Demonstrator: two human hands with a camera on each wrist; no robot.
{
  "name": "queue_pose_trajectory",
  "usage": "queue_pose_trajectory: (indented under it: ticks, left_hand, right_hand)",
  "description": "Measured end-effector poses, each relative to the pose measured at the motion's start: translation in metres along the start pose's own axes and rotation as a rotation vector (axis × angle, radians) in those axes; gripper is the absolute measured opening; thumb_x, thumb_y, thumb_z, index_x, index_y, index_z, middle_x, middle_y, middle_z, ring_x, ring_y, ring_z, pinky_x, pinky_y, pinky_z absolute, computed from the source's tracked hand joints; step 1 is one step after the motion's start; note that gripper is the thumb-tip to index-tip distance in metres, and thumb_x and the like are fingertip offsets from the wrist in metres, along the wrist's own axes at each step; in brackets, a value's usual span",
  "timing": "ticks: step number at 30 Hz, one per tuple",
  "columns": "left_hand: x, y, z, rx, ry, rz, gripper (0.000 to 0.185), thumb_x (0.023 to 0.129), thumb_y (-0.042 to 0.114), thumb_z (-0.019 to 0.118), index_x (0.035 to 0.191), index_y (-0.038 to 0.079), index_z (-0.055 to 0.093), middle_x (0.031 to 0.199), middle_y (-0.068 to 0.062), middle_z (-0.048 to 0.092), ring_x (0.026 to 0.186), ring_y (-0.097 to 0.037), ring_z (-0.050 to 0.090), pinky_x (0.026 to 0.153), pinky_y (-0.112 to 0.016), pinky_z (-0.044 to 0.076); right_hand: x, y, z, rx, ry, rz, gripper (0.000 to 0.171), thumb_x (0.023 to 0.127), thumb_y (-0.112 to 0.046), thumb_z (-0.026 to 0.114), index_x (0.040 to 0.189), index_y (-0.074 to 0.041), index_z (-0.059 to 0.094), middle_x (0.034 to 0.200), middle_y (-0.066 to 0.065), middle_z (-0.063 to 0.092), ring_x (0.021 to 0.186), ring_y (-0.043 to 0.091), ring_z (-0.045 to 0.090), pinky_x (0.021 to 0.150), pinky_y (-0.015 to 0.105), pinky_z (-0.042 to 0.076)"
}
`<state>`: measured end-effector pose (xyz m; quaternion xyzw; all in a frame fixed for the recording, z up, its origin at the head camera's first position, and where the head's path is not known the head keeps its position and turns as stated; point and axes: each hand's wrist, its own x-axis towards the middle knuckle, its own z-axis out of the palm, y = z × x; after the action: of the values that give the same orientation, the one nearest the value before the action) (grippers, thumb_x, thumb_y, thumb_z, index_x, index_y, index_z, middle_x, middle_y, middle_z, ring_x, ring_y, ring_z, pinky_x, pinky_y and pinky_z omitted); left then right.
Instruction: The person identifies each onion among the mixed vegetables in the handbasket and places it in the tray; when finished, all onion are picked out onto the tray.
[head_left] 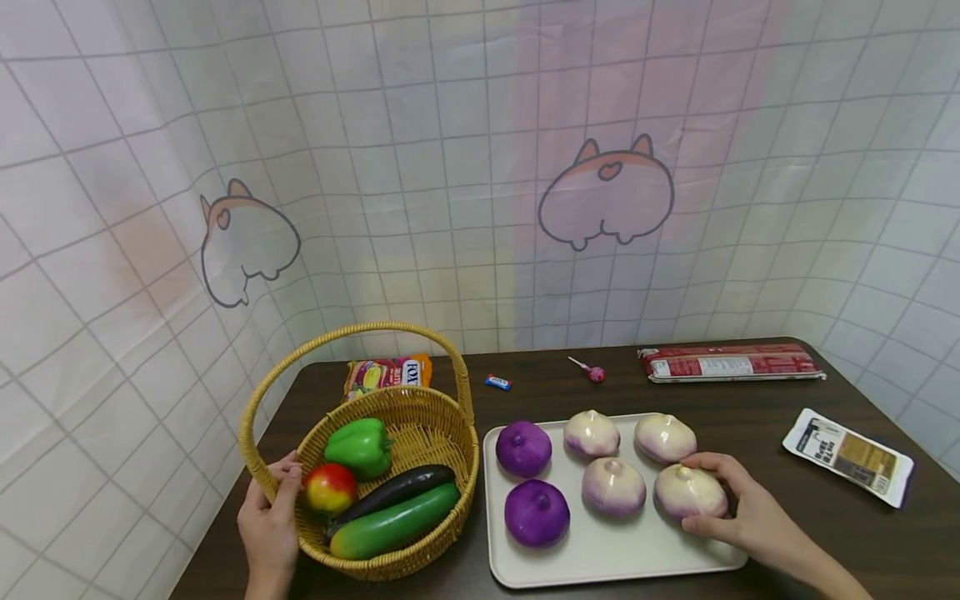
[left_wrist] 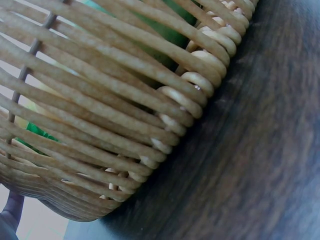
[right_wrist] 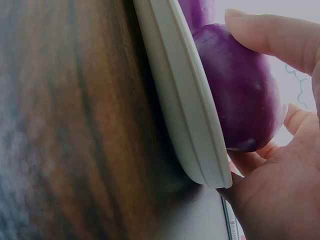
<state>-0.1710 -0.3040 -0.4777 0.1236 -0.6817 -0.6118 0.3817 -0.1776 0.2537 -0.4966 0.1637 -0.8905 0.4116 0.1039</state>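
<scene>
On the left stands a yellow wicker basket [head_left: 382, 569] with an arched handle. Inside it lie a green bell pepper [head_left: 358, 447], a red-yellow mango [head_left: 330, 487], an eggplant [head_left: 397, 495] and a green zucchini [head_left: 395, 522]. My left hand [head_left: 268, 525] grips the basket's left rim by the foot of the handle; its weave [left_wrist: 100, 95] fills much of the left wrist view. At the right end of a white tray [head_left: 615, 562], my right hand [head_left: 738, 508] holds a purple-and-white turnip [head_left: 688, 493] between thumb and fingers. Three similar turnips [head_left: 613, 487] and two deep purple ones [head_left: 536, 514] share the tray.
Along the back lie a candy bag [head_left: 386, 374], a small blue-red wrapped sweet [head_left: 498, 382], a lollipop [head_left: 596, 374] and a long red package [head_left: 731, 364]. A white-and-brown packet [head_left: 849, 457] lies at the right. Tiled-pattern cloth [head_left: 465, 208] hangs behind the dark table.
</scene>
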Motion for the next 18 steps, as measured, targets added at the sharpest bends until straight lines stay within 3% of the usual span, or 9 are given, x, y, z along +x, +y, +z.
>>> queue_pose_trajectory:
  ticks: [11,14,18]
  left_hand:
    - [-0.0004,0.0004,-0.0008,-0.010,-0.005,-0.002,0.026,0.094,0.010,0.066,0.086,-0.012,0.056,0.105,-0.004,0.069,0.104,-0.007,0.062,0.084,-0.011,0.046]
    - [-0.0006,0.0002,-0.0002,-0.021,0.000,0.011,0.025,0.093,0.009,0.066,0.085,-0.012,0.056,0.104,-0.004,0.070,0.103,-0.008,0.063,0.084,-0.012,0.046]
    - [-0.0004,-0.0014,-0.0009,-0.036,0.005,0.014,0.025,0.093,0.009,0.067,0.087,-0.013,0.056,0.102,0.000,0.071,0.102,-0.008,0.063,0.084,-0.013,0.046]
  right_hand:
    - [0.0000,0.0017,0.0041,0.037,-0.008,-0.041,0.078,0.064,-0.016,0.092,0.127,-0.006,0.046,0.124,0.009,0.047,0.104,-0.008,0.045,0.084,0.004,0.034]
    - [-0.0001,0.0023,0.0011,0.067,-0.024,-0.031,0.075,0.068,-0.014,0.089,0.128,-0.004,0.045,0.125,0.011,0.048,0.104,-0.009,0.047,0.084,0.004,0.036]
    - [0.0010,0.0033,-0.0035,0.144,-0.030,-0.028,0.057,0.082,-0.006,0.077,0.129,-0.001,0.044,0.123,0.011,0.053,0.107,-0.009,0.051,0.084,0.006,0.041]
